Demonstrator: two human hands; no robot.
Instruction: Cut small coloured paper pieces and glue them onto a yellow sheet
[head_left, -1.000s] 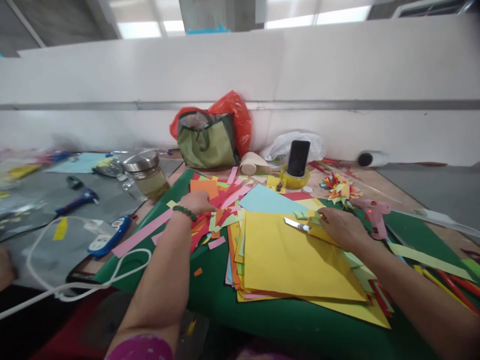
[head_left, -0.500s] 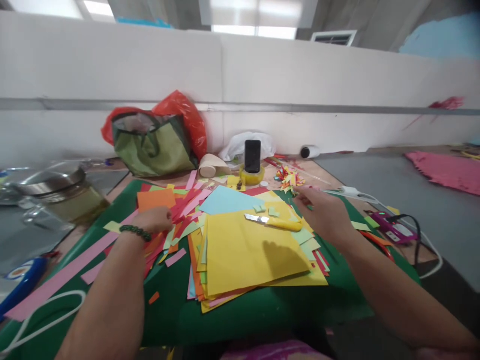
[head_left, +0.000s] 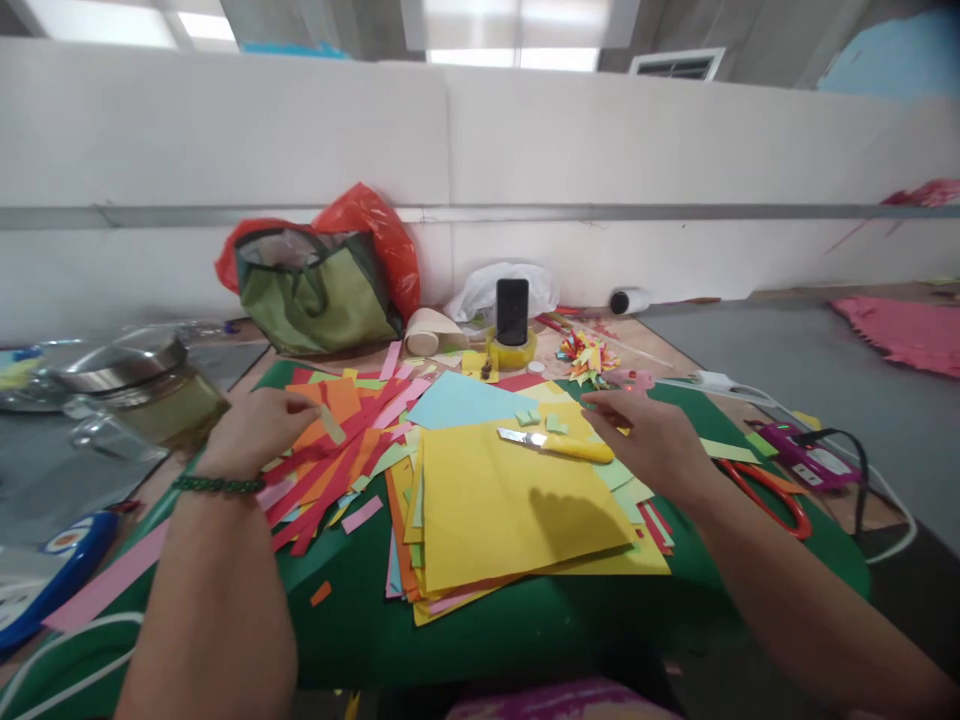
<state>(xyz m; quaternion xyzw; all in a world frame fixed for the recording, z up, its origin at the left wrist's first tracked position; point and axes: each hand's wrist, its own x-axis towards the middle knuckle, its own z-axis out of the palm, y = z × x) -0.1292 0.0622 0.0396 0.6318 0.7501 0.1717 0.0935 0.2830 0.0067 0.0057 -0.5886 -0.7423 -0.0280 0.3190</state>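
Note:
My left hand (head_left: 259, 430) is closed at the fingertips on a pale yellow-green paper strip (head_left: 332, 425), at the left edge of a heap of red, orange and pink strips (head_left: 337, 470). My right hand (head_left: 652, 435) hovers palm down by the right edge of the yellow paper stack (head_left: 517, 520). Its fingers point left, slightly apart, with nothing visible in them. Across the top sheet lies a yellow-handled utility knife (head_left: 559, 444), blade out to the left. Small folded green paper pieces (head_left: 555, 424) sit behind it, beside a light blue sheet (head_left: 465, 400).
A colourful paper cluster (head_left: 586, 355) and a phone (head_left: 512, 310) propped on a yellow tape roll (head_left: 511, 348) stand at the back. Red-handled scissors (head_left: 780, 505) and a purple device (head_left: 814, 460) with cables lie right. A glass teapot (head_left: 150, 390) stands left.
My left hand has drawn back leftward from the heap and now shows a pale strip in its fingers. My right hand's fingers have straightened a little; the view has shifted slightly.

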